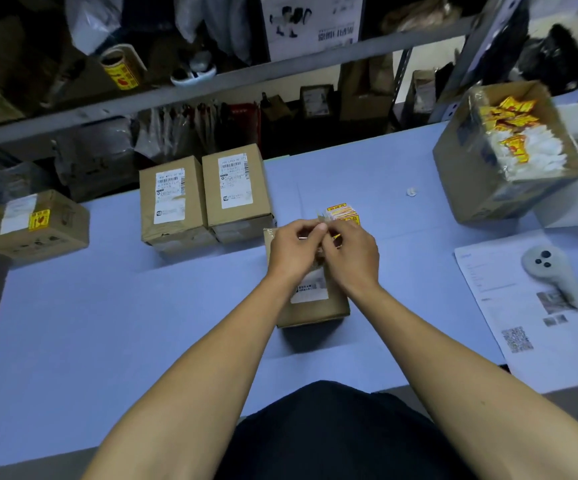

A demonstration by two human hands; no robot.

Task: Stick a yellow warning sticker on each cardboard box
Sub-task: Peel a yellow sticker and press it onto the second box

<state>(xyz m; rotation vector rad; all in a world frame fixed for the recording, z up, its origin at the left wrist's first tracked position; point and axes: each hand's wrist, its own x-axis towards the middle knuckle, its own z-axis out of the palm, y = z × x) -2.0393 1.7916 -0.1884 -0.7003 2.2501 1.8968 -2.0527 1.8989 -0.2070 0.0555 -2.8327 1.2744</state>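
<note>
- Yellow warning sticker: only a thin yellow edge shows between the two hands, so its print cannot be read.
- Left hand and right hand are drawn together, fingertips meeting, and pinch the sticker above a small brown cardboard box.
- That box stands on the pale blue surface directly beneath both hands; its white label carries dark print too small to read.
- Just beyond the right hand's fingers lies a small stack of yellow-and-red stickers, lettering blurred.
- Beyond and to the left of the left hand stand two taller brown cardboard boxes side by side, touching, each with white barcode labels, digits illegible.
- Far left of the left hand sits a low brown cardboard box already bearing a yellow sticker beside its white label.
- Far right of the right hand, an open brown carton holds loose yellow stickers and white backing slips.
- Nearer on the right lies a white printed sheet with a QR code, and a grey handheld controller rests on it.
</note>
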